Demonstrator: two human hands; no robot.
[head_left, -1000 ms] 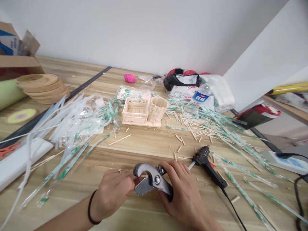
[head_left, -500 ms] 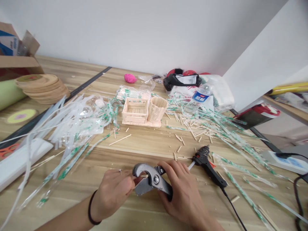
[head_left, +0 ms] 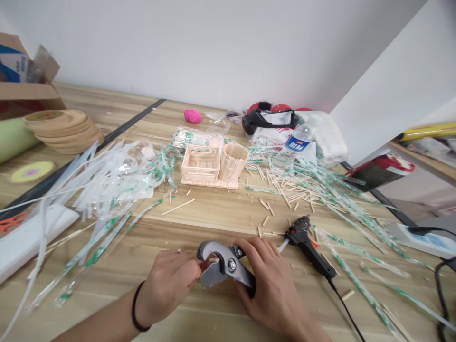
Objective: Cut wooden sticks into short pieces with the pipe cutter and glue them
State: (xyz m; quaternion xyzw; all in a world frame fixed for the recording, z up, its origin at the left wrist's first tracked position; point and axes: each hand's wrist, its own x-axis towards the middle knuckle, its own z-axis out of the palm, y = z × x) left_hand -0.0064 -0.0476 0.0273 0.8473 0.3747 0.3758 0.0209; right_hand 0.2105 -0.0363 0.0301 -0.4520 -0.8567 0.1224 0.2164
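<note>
My right hand (head_left: 272,280) is wrapped round the handles of a metal pipe cutter (head_left: 226,266), whose curved jaw and blade stand apart, pointing left. My left hand (head_left: 171,280), wearing a dark band at the wrist, is closed in a pinch at the jaw. A short piece of thin wooden stick (head_left: 214,260) shows in the jaw opening, its rest hidden by my left fingers. Beyond my hands stands a holder (head_left: 200,166) built of small sticks, with a railed box and a round cup (head_left: 233,162) on one base.
A black glue gun (head_left: 308,247) lies right of my right hand, its cord running to the front. Cut sticks (head_left: 292,192) and green-printed wrappers (head_left: 356,221) scatter to the right, near a water bottle (head_left: 294,145). Clear glue sticks (head_left: 92,190) and a white power strip (head_left: 35,237) lie left.
</note>
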